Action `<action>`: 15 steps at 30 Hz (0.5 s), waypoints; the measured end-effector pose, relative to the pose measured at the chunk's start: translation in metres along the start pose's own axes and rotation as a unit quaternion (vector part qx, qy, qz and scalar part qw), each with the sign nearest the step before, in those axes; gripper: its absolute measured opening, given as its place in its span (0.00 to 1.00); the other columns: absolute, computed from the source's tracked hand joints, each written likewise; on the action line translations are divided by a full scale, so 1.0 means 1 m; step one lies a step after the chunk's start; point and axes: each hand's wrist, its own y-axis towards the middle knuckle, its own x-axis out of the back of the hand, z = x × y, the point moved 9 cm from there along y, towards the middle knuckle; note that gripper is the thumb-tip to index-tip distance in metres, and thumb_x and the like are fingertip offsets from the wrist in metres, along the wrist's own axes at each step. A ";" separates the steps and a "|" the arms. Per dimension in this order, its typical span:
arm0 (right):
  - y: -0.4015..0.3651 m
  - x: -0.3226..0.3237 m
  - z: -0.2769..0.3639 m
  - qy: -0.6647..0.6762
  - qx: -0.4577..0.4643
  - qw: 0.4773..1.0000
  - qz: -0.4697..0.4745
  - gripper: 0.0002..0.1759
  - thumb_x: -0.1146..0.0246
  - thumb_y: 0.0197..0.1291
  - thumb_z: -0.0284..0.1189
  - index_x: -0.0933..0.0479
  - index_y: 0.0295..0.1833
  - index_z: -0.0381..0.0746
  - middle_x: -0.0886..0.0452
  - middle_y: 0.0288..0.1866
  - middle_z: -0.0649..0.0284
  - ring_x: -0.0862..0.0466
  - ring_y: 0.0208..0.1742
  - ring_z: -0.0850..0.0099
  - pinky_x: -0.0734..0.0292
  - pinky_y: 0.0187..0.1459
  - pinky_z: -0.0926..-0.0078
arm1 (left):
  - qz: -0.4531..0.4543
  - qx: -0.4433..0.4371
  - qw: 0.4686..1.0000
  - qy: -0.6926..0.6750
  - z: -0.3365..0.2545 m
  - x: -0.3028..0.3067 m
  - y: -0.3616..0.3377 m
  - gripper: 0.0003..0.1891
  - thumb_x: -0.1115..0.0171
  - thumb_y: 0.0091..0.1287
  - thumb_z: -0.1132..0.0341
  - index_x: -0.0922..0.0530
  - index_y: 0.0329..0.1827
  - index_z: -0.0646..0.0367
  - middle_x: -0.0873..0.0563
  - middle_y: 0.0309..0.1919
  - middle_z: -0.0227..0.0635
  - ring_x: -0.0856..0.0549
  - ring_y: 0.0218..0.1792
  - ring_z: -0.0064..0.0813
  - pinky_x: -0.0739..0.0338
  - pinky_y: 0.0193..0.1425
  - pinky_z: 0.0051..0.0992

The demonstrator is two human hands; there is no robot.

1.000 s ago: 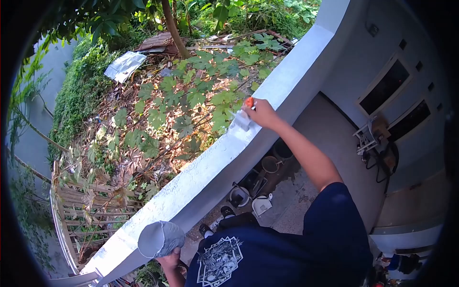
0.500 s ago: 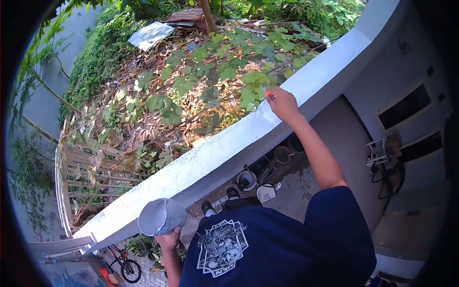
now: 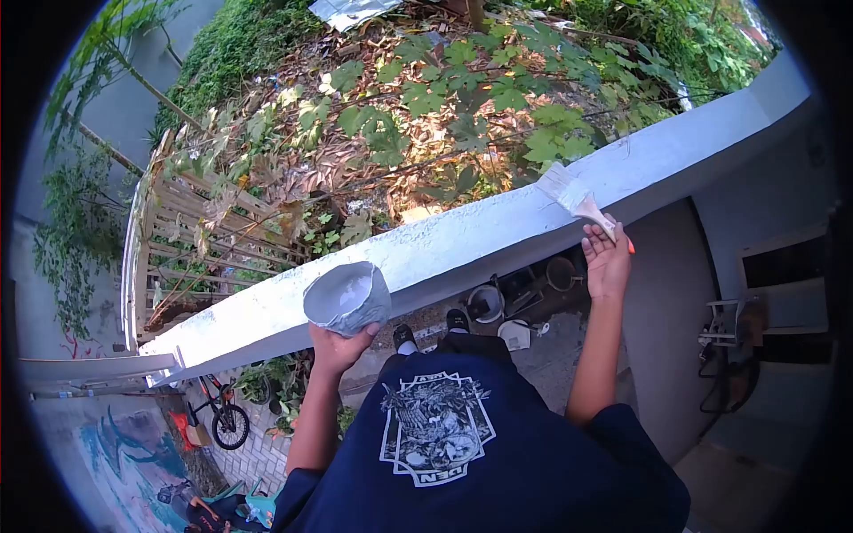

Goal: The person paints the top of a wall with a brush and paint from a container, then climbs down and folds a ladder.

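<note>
My left hand (image 3: 343,349) is closed around the lower side of a rough grey bowl (image 3: 366,308), tilted so its inside shows some white paint. In my right hand (image 3: 606,265) is a flat paintbrush (image 3: 584,206), gripped by the handle with the palm turned up. Its wide, white-coated bristles point up and left, overlapping the top of the white wall (image 3: 462,228). The bowl hangs just in front of the near face of that wall, left of my body.
Leafy vines (image 3: 462,133) and dry leaves lie beyond the wall, with a wooden slat fence (image 3: 213,231) at left. Below stand a bucket (image 3: 485,304), a white dustpan (image 3: 514,334) and a bicycle (image 3: 229,425). A person (image 3: 203,511) shows at lower left.
My right hand has come back from the wall top toward me and turned palm up, bringing the paintbrush into view. My left hand has raised the bowl toward the wall.
</note>
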 end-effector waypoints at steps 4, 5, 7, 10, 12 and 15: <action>-0.026 0.013 -0.050 0.081 -0.079 0.994 -0.002 0.23 0.43 0.73 0.39 0.26 0.66 0.37 0.16 0.52 0.59 0.16 0.56 0.67 0.19 0.48 0.74 | 0.011 -0.029 1.000 0.005 0.002 -0.017 0.018 0.41 0.18 0.51 0.60 0.28 0.65 0.71 0.18 0.57 0.46 0.18 0.58 0.36 0.24 0.64 0.35; -0.032 0.016 -0.059 0.082 -0.084 0.993 -0.004 0.23 0.43 0.73 0.39 0.26 0.66 0.37 0.16 0.52 0.59 0.16 0.56 0.67 0.19 0.48 0.74 | 0.010 -0.026 1.000 0.009 0.005 -0.016 0.021 0.41 0.18 0.51 0.60 0.28 0.65 0.71 0.18 0.57 0.46 0.18 0.58 0.36 0.24 0.64 0.35; -0.045 0.015 -0.077 0.090 -0.106 0.990 0.017 0.23 0.44 0.74 0.39 0.26 0.66 0.37 0.16 0.53 0.58 0.16 0.56 0.68 0.19 0.48 0.74 | 0.024 -0.053 0.998 0.020 0.003 -0.017 0.024 0.45 0.17 0.53 0.55 0.32 0.68 0.71 0.20 0.58 0.45 0.18 0.57 0.35 0.22 0.63 0.36; -0.064 0.007 -0.092 0.099 -0.128 0.986 0.038 0.22 0.44 0.74 0.39 0.26 0.65 0.37 0.16 0.54 0.59 0.16 0.55 0.69 0.19 0.46 0.75 | 0.004 -0.040 0.999 0.016 -0.002 -0.009 0.021 0.44 0.17 0.53 0.55 0.32 0.67 0.71 0.19 0.57 0.44 0.17 0.57 0.35 0.22 0.63 0.36; -0.080 -0.007 -0.093 0.061 -0.127 0.989 0.052 0.22 0.44 0.75 0.39 0.26 0.65 0.36 0.15 0.49 0.60 0.15 0.48 0.72 0.19 0.43 0.76 | -0.010 -0.025 1.000 0.004 0.001 0.001 0.016 0.44 0.17 0.53 0.55 0.31 0.67 0.71 0.19 0.57 0.44 0.17 0.57 0.35 0.22 0.63 0.36; -0.091 -0.029 -0.084 -0.079 -0.083 0.987 0.110 0.22 0.42 0.75 0.36 0.27 0.66 0.34 0.16 0.45 0.59 0.15 0.42 0.73 0.19 0.40 0.78 | -0.033 -0.014 0.998 0.052 0.005 0.026 0.003 0.40 0.19 0.52 0.59 0.28 0.65 0.70 0.18 0.56 0.44 0.17 0.56 0.34 0.23 0.64 0.35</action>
